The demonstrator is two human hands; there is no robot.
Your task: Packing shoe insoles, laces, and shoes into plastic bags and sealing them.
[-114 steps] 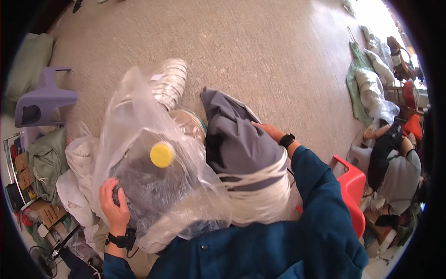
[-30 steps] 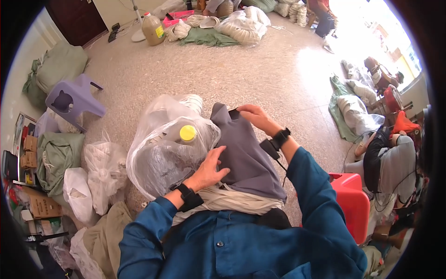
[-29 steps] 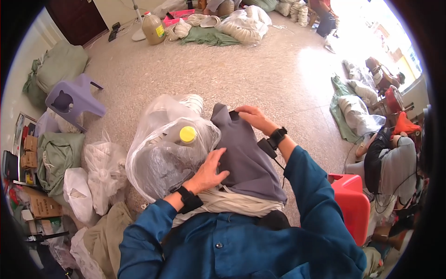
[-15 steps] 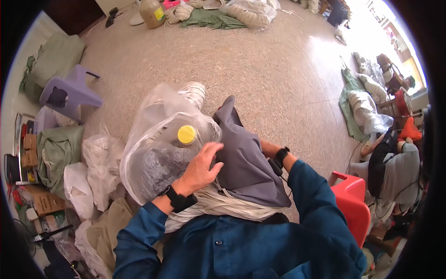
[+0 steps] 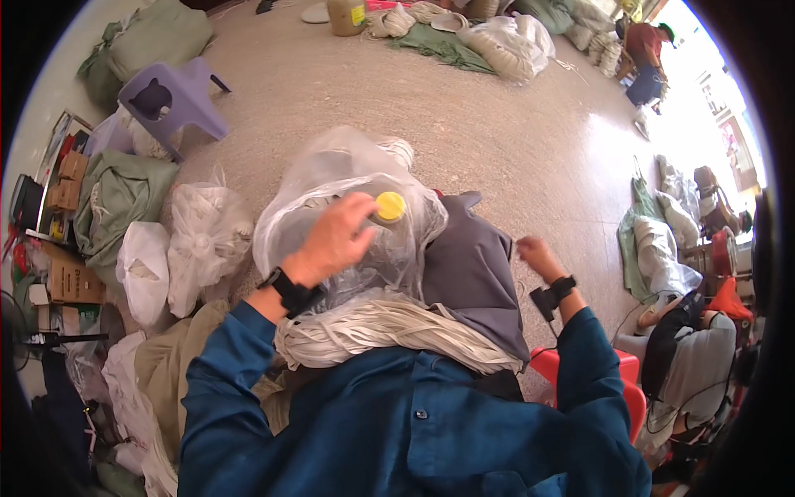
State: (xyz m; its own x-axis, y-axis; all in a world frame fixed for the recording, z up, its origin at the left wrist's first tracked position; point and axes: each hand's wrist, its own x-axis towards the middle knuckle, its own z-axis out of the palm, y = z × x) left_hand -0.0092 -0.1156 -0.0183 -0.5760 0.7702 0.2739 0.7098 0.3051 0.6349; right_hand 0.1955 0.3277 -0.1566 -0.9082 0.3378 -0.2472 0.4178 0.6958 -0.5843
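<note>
My left hand (image 5: 328, 242) hovers over a clear plastic bag (image 5: 286, 217), its fingers apart and curved, fingertips close to the yellow cap (image 5: 390, 206) of a bottle lying in or under the plastic. I cannot tell whether it touches the cap. My right hand (image 5: 540, 255) is just right of a dark grey cloth (image 5: 468, 257), fingers curled together; what they hold, if anything, is hidden. Across my lap lies a thick bundle of flat off-white strips (image 5: 389, 331). Both wrists carry black bands.
A purple stool (image 5: 174, 103) and tied plastic bags (image 5: 207, 240) stand to the left. A red stool (image 5: 627, 373) is close on my right. Wrapped bundles (image 5: 662, 248) and a seated person's legs (image 5: 700, 356) are further right. Another person (image 5: 646, 58) stands at the far right.
My right hand has come away from the grey cloth to the right. My left hand has risen to the bottle cap's left side. The whole view has shifted.
</note>
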